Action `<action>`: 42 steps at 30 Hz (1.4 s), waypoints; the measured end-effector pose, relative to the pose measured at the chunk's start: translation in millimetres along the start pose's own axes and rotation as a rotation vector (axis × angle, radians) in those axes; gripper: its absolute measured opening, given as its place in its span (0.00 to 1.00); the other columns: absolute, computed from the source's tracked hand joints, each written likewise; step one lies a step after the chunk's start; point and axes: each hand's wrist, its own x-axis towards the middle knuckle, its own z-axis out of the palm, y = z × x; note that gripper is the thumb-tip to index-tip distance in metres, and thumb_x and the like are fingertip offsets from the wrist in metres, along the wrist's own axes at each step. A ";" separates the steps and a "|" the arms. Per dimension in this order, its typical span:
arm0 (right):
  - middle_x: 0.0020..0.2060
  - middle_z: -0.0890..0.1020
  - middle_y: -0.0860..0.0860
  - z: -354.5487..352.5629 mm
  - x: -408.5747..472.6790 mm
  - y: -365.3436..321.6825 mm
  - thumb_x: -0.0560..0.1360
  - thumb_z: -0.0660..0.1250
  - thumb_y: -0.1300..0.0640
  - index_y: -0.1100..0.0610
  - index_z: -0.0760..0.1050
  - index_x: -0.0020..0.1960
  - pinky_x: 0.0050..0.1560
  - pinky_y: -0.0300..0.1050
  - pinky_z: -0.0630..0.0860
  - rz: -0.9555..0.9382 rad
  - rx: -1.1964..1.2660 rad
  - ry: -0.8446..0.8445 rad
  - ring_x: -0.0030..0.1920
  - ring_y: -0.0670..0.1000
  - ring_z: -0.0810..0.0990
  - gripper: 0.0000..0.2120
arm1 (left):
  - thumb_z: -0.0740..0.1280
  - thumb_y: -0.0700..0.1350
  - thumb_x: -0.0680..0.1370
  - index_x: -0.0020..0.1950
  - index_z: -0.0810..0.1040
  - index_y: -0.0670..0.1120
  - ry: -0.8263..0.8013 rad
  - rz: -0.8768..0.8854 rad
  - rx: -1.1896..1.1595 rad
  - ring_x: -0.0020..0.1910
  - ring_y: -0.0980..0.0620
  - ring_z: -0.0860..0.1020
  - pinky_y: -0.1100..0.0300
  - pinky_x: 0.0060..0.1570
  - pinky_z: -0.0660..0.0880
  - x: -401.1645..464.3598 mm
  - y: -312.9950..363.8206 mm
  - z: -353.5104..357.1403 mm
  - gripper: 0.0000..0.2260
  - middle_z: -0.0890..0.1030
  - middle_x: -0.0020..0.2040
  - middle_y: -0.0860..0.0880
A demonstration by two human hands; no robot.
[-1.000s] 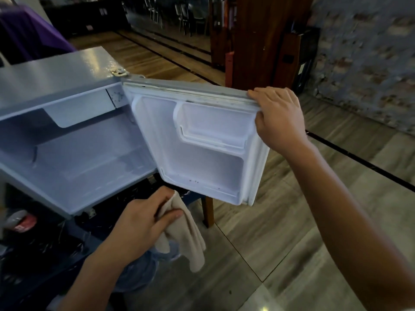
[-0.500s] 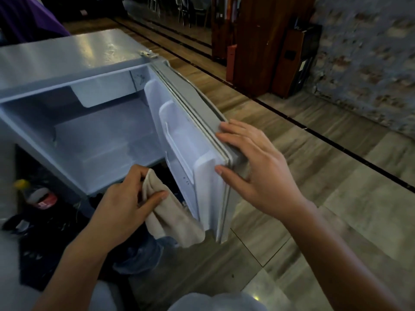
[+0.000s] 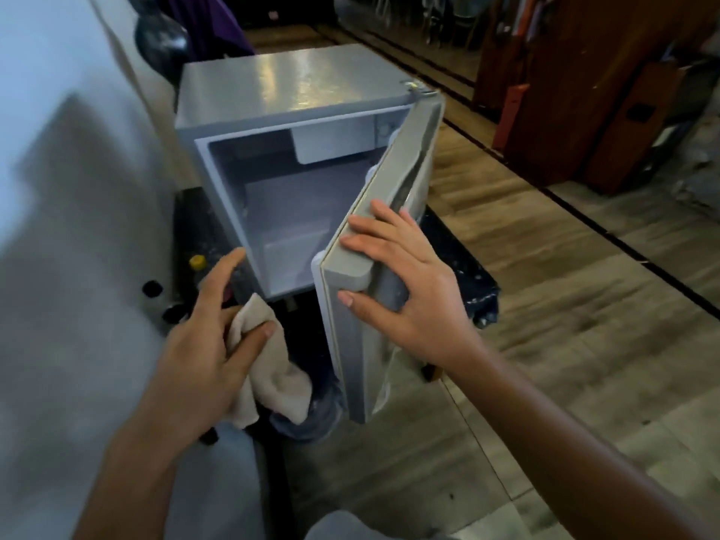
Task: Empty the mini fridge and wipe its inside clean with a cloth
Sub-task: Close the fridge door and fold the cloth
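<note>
Head view: the mini fridge point(image 3: 296, 83) stands at twelve o'clock, grey, its cavity bare. Its door point(image 3: 374, 267) hangs part-way ajar, hinged at the top right corner and swung toward the camera, its free edge reaching down to about six o'clock of the cabinet.

The right hand point(image 3: 405, 290) comes in from five o'clock, forearm stretched, palm flat on the door's outer face, fingers spread over its top corner and the thumb pressed on the free edge; it clamps nothing. The left hand point(image 3: 206, 348) rises from seven o'clock with the cloth point(image 3: 269, 368), beige and crumpled, pinched between thumb and palm while the index finger points up toward the cabinet's lower left corner. The cloth hangs just beside the door's free edge, below the cavity.

No lettering can be read; motion blur smears the frame. At nine o'clock a yellow-capped bottle point(image 3: 198, 263) stands beside the cabinet. Wooden floor point(image 3: 584, 344) lies open from three to five o'clock.
</note>
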 end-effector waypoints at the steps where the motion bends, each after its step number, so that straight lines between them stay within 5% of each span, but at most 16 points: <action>1: 0.70 0.76 0.52 12.2 6.5 1.3 0.74 0.76 0.50 0.58 0.76 0.67 0.77 0.61 0.58 -0.018 -0.005 0.013 0.77 0.53 0.64 0.24 | 0.70 0.56 0.77 0.76 0.61 0.70 0.029 0.000 0.025 0.45 0.76 0.79 0.72 0.43 0.74 -2.9 -3.7 -6.8 0.31 0.81 0.44 0.76; 3: 0.71 0.75 0.52 34.9 21.6 3.9 0.75 0.74 0.50 0.57 0.75 0.68 0.78 0.60 0.57 -0.050 -0.025 0.013 0.78 0.53 0.63 0.24 | 0.69 0.57 0.77 0.73 0.70 0.63 0.076 0.002 0.088 0.42 0.76 0.78 0.78 0.41 0.72 -8.9 -10.7 -18.1 0.24 0.80 0.41 0.76; 6: 0.73 0.72 0.52 65.5 45.7 8.1 0.79 0.69 0.50 0.56 0.72 0.71 0.79 0.58 0.54 -0.110 -0.108 -0.021 0.79 0.53 0.61 0.23 | 0.72 0.47 0.79 0.61 0.81 0.59 0.110 0.021 0.090 0.46 0.75 0.79 0.82 0.47 0.70 -17.4 -22.5 -28.4 0.12 0.79 0.46 0.77; 12: 0.75 0.69 0.52 120.1 98.7 15.6 0.80 0.61 0.47 0.54 0.67 0.75 0.77 0.59 0.57 -0.141 -0.292 -0.056 0.78 0.54 0.61 0.25 | 0.69 0.54 0.79 0.57 0.85 0.56 0.165 -0.004 0.018 0.49 0.74 0.80 0.83 0.47 0.69 -30.7 -33.4 -44.5 0.09 0.82 0.51 0.72; 17: 0.77 0.66 0.51 156.8 140.2 27.5 0.78 0.61 0.45 0.53 0.62 0.78 0.78 0.56 0.56 -0.122 -0.458 -0.117 0.79 0.55 0.59 0.30 | 0.65 0.57 0.78 0.63 0.84 0.56 0.175 -0.070 -0.050 0.51 0.69 0.81 0.79 0.48 0.72 -34.3 -35.1 -48.0 0.16 0.85 0.50 0.65; 20: 0.77 0.66 0.51 170.6 164.0 35.1 0.76 0.62 0.46 0.52 0.61 0.78 0.78 0.55 0.56 -0.101 -0.503 -0.137 0.78 0.55 0.60 0.32 | 0.67 0.53 0.80 0.66 0.80 0.60 0.160 -0.118 -0.070 0.46 0.69 0.81 0.79 0.45 0.72 -33.9 -39.7 -50.3 0.14 0.83 0.43 0.69; 25: 0.79 0.61 0.52 184.7 190.3 47.0 0.76 0.62 0.48 0.53 0.56 0.80 0.79 0.55 0.53 -0.055 -0.551 -0.227 0.80 0.55 0.55 0.34 | 0.66 0.53 0.81 0.71 0.72 0.65 0.113 -0.114 -0.125 0.54 0.72 0.79 0.82 0.50 0.70 -31.4 -41.6 -52.8 0.18 0.79 0.53 0.74; 34: 0.81 0.54 0.55 196.3 203.3 44.6 0.76 0.64 0.45 0.55 0.50 0.81 0.81 0.55 0.44 0.009 -0.579 -0.267 0.81 0.58 0.48 0.40 | 0.64 0.56 0.79 0.70 0.72 0.68 0.138 -0.077 -0.191 0.52 0.68 0.80 0.80 0.50 0.71 -32.3 -34.9 -55.1 0.19 0.80 0.51 0.71; 37: 0.80 0.59 0.54 181.9 205.9 34.3 0.76 0.66 0.45 0.54 0.57 0.79 0.80 0.55 0.48 0.101 -0.367 -0.310 0.80 0.56 0.52 0.36 | 0.64 0.55 0.80 0.70 0.72 0.67 0.136 -0.063 -0.204 0.57 0.65 0.81 0.78 0.54 0.72 -27.1 -30.6 -51.9 0.19 0.81 0.54 0.69; 42: 0.57 0.84 0.46 116.8 185.2 0.2 0.76 0.64 0.41 0.50 0.80 0.60 0.68 0.56 0.74 0.452 0.610 -0.464 0.58 0.46 0.82 0.19 | 0.63 0.54 0.84 0.72 0.71 0.64 0.077 0.047 -0.179 0.48 0.66 0.81 0.79 0.49 0.71 -4.4 -16.0 -54.4 0.17 0.80 0.48 0.68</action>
